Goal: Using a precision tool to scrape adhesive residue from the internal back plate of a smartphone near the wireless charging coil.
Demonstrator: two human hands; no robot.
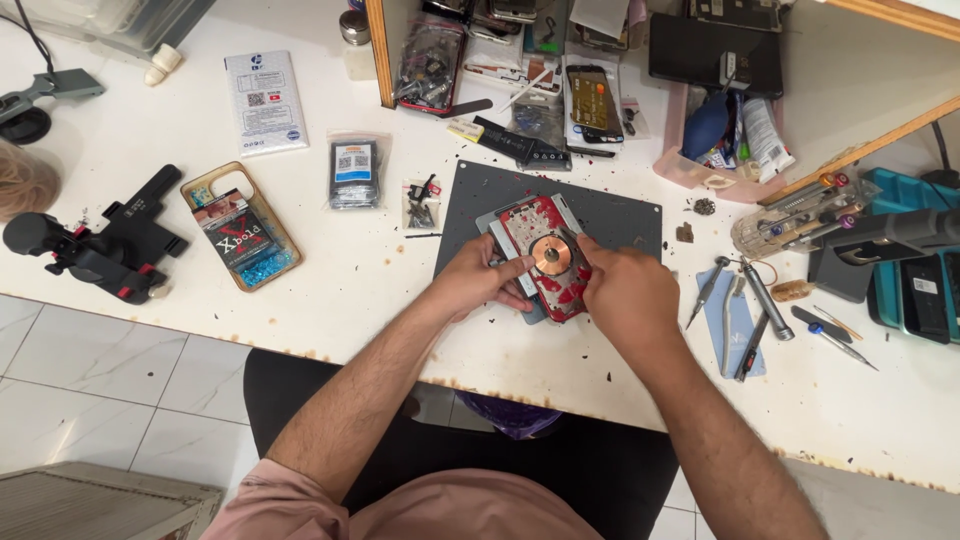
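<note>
I hold the opened phone [545,258] on the grey mat [620,215] at mid-table [330,300]. My left hand [478,280] is clamped on its left edge; my right hand [625,290] pinches at its copper coil [550,253]. I judge it mid-disassembly; next calls for a careful lift. One phone, one coil, two hands, one phone case [238,228].

White flat package [265,102] — small labelled bag [355,173] beside

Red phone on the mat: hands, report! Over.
Left hand and right hand both gripping the opened red phone with copper coil. Phone on the dark grey work mat. Nothing blocking.
</note>
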